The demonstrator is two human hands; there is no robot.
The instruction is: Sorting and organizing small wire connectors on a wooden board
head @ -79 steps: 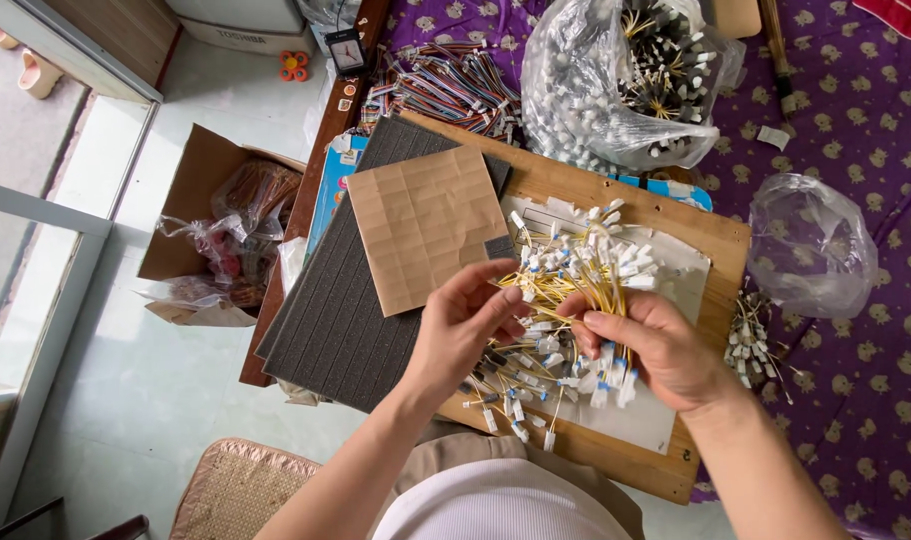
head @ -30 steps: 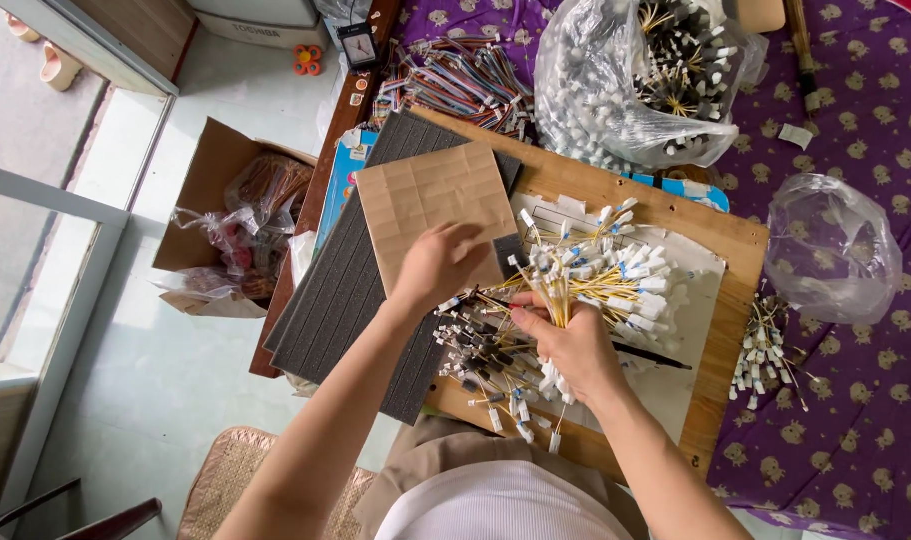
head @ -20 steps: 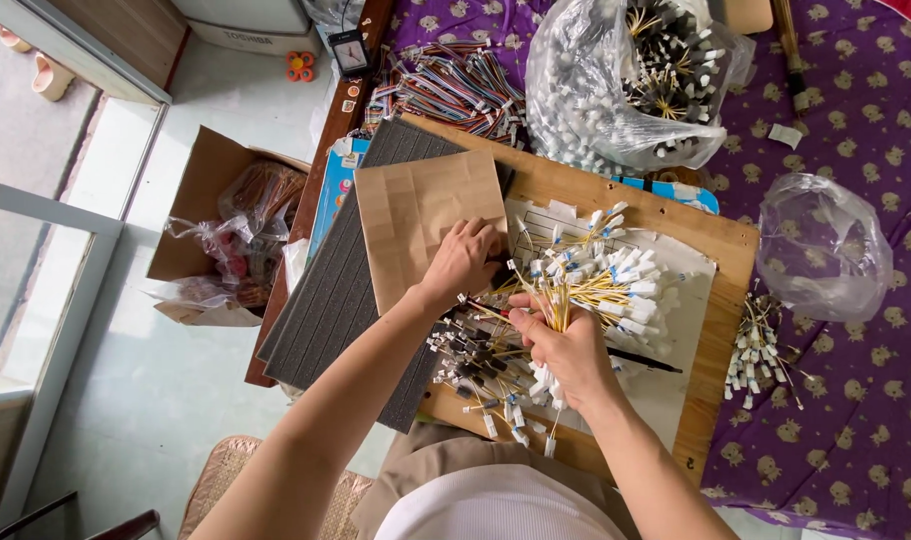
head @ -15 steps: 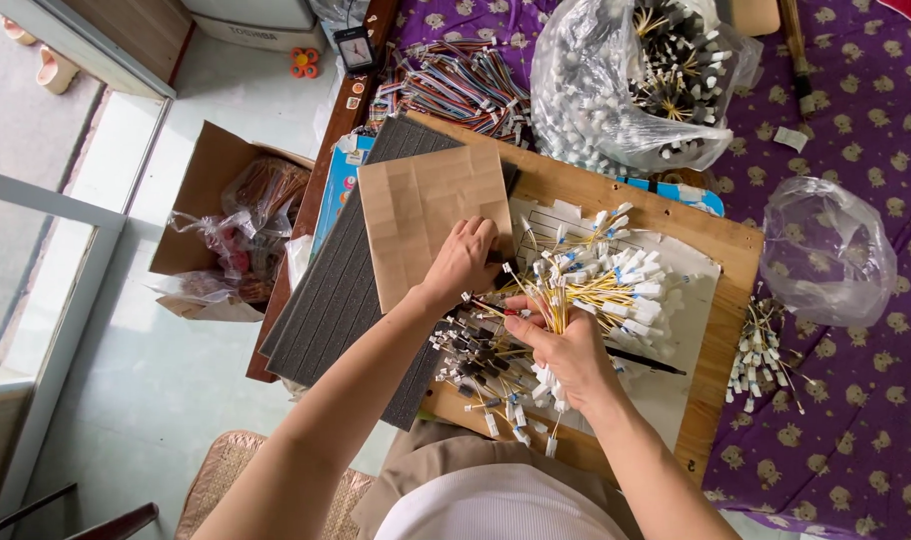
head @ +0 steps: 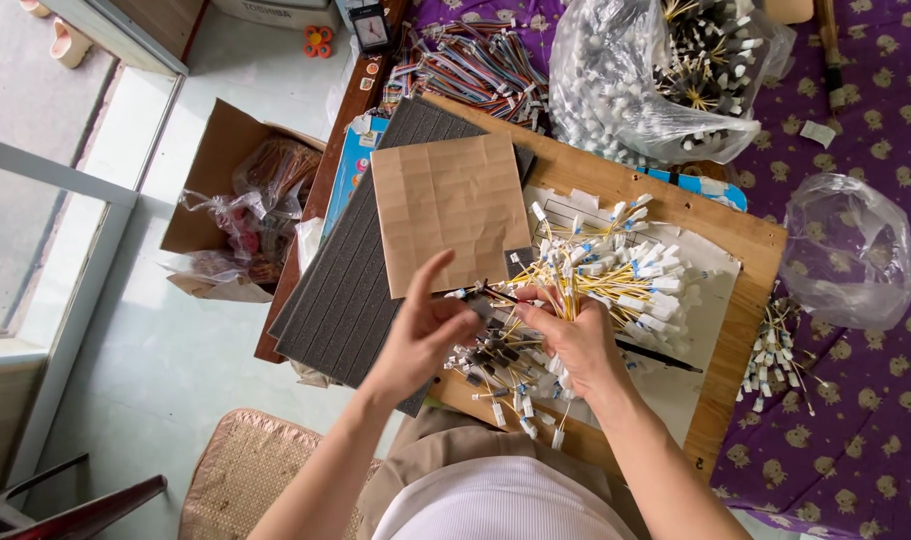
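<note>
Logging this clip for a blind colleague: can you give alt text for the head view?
Seen from above, the right hand grips a fanned bundle of thin yellow wires with white end connectors over a wooden board, while the left hand pinches a single wire beside it. A square tan cardboard sheet lies on dark grey foam, with clear plastic bags of wires behind.

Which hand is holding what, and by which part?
Right hand grips a bundle of yellow wires at its lower end, white tips fanning upward. Left hand pinches one thin wire near its end.

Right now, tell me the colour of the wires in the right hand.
Yellow wires, white tips; head view.
</note>
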